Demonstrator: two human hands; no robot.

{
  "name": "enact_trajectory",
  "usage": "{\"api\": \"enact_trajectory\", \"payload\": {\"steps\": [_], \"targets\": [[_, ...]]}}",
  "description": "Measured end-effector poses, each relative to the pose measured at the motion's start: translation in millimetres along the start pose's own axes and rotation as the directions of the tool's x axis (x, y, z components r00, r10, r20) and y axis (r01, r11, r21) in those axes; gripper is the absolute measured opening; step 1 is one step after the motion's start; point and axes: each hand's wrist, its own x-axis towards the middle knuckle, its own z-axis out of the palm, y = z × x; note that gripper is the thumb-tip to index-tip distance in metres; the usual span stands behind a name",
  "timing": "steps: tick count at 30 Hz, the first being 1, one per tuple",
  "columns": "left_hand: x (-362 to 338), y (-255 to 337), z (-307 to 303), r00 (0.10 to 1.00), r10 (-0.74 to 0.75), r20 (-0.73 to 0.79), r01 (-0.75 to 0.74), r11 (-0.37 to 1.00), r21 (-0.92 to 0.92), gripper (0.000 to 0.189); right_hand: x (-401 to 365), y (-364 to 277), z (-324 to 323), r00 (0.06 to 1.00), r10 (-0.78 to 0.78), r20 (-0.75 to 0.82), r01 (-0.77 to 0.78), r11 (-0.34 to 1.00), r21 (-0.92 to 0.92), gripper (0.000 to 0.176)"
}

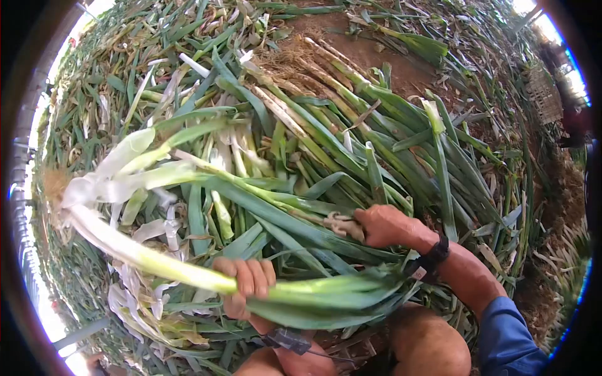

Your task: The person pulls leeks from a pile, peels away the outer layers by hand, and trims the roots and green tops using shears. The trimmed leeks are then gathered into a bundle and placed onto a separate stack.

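Observation:
A long green onion point(150, 254) with a thick white stem slants across the front, its root end at the left and its green leaves trailing right. My left hand point(244, 285) is wrapped round it where white turns to green. My right hand point(392, 229) is closed in a fist above the green leaves, with a withered brownish outer leaf point(343, 225) at its fingers. Pale loose outer layers point(128, 182) near the root end are blurred by motion.
Beyond my hands lies a pile of unpeeled green onions point(351, 125), roots pointing away. Stripped leaves and pale skins point(147, 297) litter the ground all around. Bare brown soil point(401, 72) shows at the back. My knees point(429, 344) are at the bottom edge.

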Motion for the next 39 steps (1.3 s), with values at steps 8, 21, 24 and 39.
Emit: {"api": "enact_trajectory", "payload": {"steps": [8,21,24,39], "targets": [[4,-57,-98,0.71,-0.213,-0.671,0.338,0.939,0.06,0.063,65,-23,7,0.997,0.021,-0.07,-0.027,0.995,-0.091,0.031],[10,-72,-107,0.653,-0.117,-0.748,0.376,0.908,0.186,0.045,164,-69,28,0.98,-0.139,-0.142,0.141,0.99,0.008,0.027],[7,-69,-113,0.648,-0.178,-0.74,0.397,0.909,0.129,0.056,201,-77,43,0.956,-0.17,-0.24,0.191,0.979,0.067,0.032],[35,-84,-6,0.765,-0.447,-0.465,0.333,0.891,-0.308,0.035,18,-97,-84,0.944,0.076,-0.32,-0.047,0.994,0.099,0.029]]}}
